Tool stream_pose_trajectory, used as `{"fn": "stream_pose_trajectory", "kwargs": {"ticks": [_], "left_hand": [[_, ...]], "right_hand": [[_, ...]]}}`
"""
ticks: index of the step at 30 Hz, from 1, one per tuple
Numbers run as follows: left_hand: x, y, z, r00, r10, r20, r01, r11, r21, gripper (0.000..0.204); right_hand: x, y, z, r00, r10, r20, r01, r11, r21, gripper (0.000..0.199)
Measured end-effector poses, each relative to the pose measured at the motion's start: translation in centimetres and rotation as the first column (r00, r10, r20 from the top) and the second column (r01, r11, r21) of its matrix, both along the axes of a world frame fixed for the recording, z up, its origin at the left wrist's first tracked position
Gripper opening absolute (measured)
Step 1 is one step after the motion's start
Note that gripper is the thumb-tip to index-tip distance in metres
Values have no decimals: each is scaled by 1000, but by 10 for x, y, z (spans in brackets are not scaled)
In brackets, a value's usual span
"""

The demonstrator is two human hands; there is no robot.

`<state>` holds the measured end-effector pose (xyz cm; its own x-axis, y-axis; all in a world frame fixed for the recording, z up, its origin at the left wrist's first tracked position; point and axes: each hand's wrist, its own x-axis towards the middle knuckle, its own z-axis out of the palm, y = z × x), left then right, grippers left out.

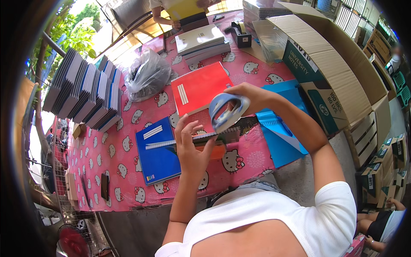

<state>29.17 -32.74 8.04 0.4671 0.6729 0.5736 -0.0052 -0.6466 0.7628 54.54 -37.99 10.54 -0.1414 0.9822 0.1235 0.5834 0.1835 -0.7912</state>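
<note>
My left hand grips a spiral notebook held on edge, its thumb on the near side and fingers on the far side. A little orange cover shows beneath, and white page edges stick out to the left. My right hand is closed on a blue and white oval loop-handled thing, just above the spiral edge; its exact kind is unclear. To the left lies a blue notebook, partly behind my left hand. Beyond my hands is a red notebook. Bright blue plastic covers lie under my right forearm.
Stacked spiral notebooks stand at left, beside a clear plastic bag. Farther back are a white notebook pile and a tape dispenser. Open cardboard boxes line the right. Across the table, another person's hand shows.
</note>
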Motion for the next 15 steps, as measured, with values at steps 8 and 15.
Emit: {"fn": "stream_pose_trajectory", "kwargs": {"ticks": [8, 15], "left_hand": [[-14, 14, 9, 932, 201, -302, -79, 926, 370, 30], [-15, 13, 10, 944, 193, -266, -123, 958, 258, 40]], "right_hand": [[-15, 13, -21, 985, -126, 122, 130, 991, -23, 48], [-11, 19, -39, 947, -166, 276, 161, 986, 42, 48]]}}
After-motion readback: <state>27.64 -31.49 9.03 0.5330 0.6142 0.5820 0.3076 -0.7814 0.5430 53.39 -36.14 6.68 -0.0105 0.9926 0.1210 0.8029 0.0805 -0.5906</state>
